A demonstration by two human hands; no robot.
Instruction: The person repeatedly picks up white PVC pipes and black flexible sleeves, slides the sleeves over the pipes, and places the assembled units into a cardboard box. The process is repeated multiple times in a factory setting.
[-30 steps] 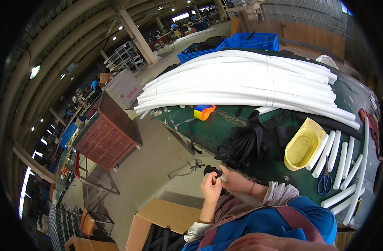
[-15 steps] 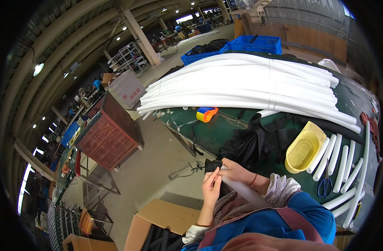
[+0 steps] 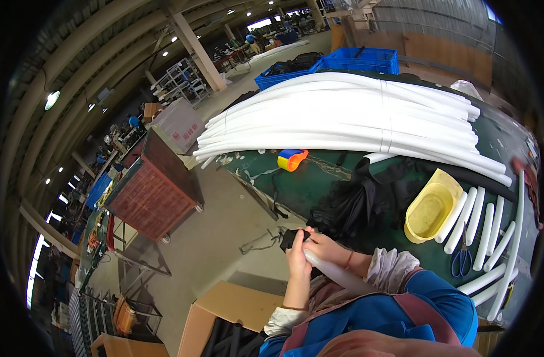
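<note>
In front of my body a white foam tube (image 3: 337, 274) slants up from my chest, its far end between my hands. A piece of black fabric (image 3: 288, 240) sits at that end. My left hand (image 3: 298, 259) is closed on the fabric, thumb up. Right beside it, my right hand (image 3: 324, 246) closes round the tube end and the edge of the fabric, fingertips touching the left hand's. The fingers hide how far the fabric covers the tube. A heap of black fabric pieces (image 3: 349, 205) lies on the green table (image 3: 254, 172) just beyond my hands.
A large bundle of long white foam tubes (image 3: 343, 116) spans the table. To the right are a yellow plastic scoop (image 3: 426, 214), blue-handled scissors (image 3: 461, 262) and several short white tubes (image 3: 489, 238). An orange-and-blue tape dispenser (image 3: 292, 159) lies leftward. Below stands a cardboard box (image 3: 239, 303) holding black tubes.
Both hands have shifted slightly left and toward me with the tube and fabric. My left thumb now lies higher along the fabric, and the right hand has closed in beside it.
</note>
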